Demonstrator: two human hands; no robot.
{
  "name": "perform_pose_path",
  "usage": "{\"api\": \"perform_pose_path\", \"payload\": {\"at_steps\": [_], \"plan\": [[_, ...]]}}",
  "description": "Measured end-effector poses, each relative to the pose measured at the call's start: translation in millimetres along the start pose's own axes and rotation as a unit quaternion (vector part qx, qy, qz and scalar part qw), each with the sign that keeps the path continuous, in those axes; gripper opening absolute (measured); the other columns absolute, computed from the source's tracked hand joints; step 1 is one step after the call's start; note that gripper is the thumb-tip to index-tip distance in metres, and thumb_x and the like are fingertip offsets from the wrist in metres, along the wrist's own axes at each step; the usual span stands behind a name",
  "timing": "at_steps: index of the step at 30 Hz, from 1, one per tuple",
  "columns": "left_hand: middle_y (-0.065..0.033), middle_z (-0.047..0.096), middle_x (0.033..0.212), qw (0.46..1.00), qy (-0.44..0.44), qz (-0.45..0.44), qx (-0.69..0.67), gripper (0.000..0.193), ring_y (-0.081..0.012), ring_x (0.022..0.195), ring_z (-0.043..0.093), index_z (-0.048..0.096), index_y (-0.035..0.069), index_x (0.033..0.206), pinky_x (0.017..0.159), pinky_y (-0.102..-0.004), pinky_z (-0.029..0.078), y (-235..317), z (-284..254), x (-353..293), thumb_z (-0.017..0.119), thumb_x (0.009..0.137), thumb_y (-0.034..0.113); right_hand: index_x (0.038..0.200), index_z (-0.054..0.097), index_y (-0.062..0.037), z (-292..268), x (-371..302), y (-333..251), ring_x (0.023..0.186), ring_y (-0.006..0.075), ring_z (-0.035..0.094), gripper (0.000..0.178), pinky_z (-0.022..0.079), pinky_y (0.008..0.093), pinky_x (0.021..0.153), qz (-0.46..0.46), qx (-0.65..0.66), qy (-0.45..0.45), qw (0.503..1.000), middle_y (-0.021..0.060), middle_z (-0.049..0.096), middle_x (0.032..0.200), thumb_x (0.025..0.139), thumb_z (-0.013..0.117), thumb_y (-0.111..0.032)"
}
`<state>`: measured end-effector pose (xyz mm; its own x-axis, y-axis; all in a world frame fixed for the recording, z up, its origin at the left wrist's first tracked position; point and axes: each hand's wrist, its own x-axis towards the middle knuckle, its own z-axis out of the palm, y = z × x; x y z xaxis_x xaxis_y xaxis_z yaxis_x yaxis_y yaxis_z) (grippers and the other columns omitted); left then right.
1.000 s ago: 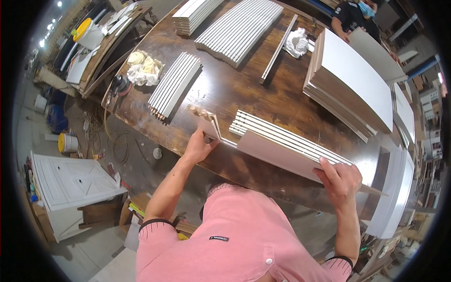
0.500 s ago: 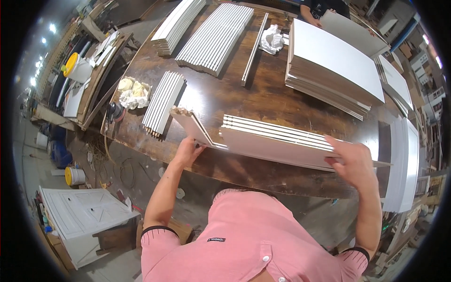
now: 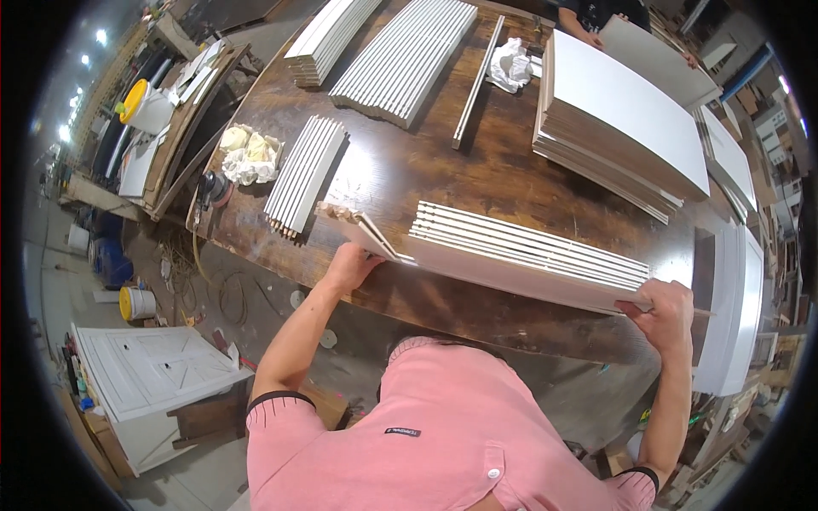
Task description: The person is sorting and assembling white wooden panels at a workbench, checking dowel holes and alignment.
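Note:
A bundle of long white grooved strips point(image 3: 532, 247) lies along the table's near side, its flat near face toward me. My right hand point(image 3: 665, 308) grips its right end, thumb and fingers around the near corner. At the other end, my left hand point(image 3: 351, 267) holds the lower near part of a short white board point(image 3: 362, 228), which stands tilted at an angle to the bundle. Some left fingers are hidden behind the board. A thin pale piece runs between the short board and the bundle.
The dark wooden table point(image 3: 409, 162) also carries short white strips point(image 3: 307, 175), a wide stack of long strips point(image 3: 405, 64), a single strip point(image 3: 479, 81) and stacked white panels point(image 3: 626, 111). A sander point(image 3: 213, 189) sits at the left edge. Across the table, another person holds a panel point(image 3: 660, 60).
My right hand has moved from the top of the bundle to its right end. More of the strips' grooved edges show now. My left hand stays at the short board.

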<state>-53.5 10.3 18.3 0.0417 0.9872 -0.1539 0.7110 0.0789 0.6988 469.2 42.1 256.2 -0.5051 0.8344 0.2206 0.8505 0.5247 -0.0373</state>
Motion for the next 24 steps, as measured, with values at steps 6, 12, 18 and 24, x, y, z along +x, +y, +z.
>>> {"api": "perform_pose_path", "payload": {"at_steps": [6, 12, 18, 24], "plan": [[-0.0171, 0.072, 0.111, 0.999, 0.028, 0.027, 0.029, 0.029, -0.0357, 0.105, 0.067, 0.07, 0.002, 0.114, 0.089, -0.0394, 0.052, 1, -2, 12, 0.075, 0.086, 0.007, 0.07, 0.058, -0.012, 1, 13, -10, 0.06, 0.0301, 0.06, 0.035, 0.043, 0.0411, 0.056, -0.004, 0.008, -0.004, 1.0, 0.005, 0.059, 0.063, 0.066, 0.089, -0.029], [-0.0173, 0.069, 0.119, 1.0, 0.017, -0.016, 0.011, 0.034, -0.0343, 0.105, 0.067, 0.067, 0.005, 0.12, 0.089, -0.0414, 0.053, -3, -8, -2, 0.075, 0.087, 0.011, 0.069, 0.058, -0.0131, 8, 30, -41, 0.06, 0.0286, 0.062, 0.038, 0.045, 0.0414, 0.057, -0.009, -0.009, 0.046, 0.999, 0.0045, 0.062, 0.063, 0.066, 0.088, -0.035], [-0.0128, 0.07, 0.116, 0.985, -0.066, -0.085, -0.133, 0.044, -0.0182, 0.106, 0.063, 0.065, 0.002, 0.122, 0.091, -0.0351, 0.051, 57, -43, -14, 0.081, 0.083, 0.013, 0.068, 0.06, -0.0118, 8, 19, -39, 0.063, 0.0329, 0.062, 0.043, 0.045, 0.0453, 0.058, 0.048, -0.001, -0.008, 0.999, 0.0075, 0.064, 0.066, 0.06, 0.091, -0.041], [-0.0027, 0.061, 0.114, 0.914, 0.181, 0.086, -0.353, 0.061, -0.0163, 0.109, 0.058, 0.053, 0.007, 0.122, 0.093, -0.0336, 0.05, 109, -79, -14, 0.091, 0.075, 0.015, 0.068, 0.06, -0.0134, 12, 20, -43, 0.059, 0.0324, 0.06, 0.042, 0.045, 0.043, 0.056, 0.005, 0.001, 0.04, 0.999, 0.0064, 0.063, 0.063, 0.061, 0.09, -0.041]]}}
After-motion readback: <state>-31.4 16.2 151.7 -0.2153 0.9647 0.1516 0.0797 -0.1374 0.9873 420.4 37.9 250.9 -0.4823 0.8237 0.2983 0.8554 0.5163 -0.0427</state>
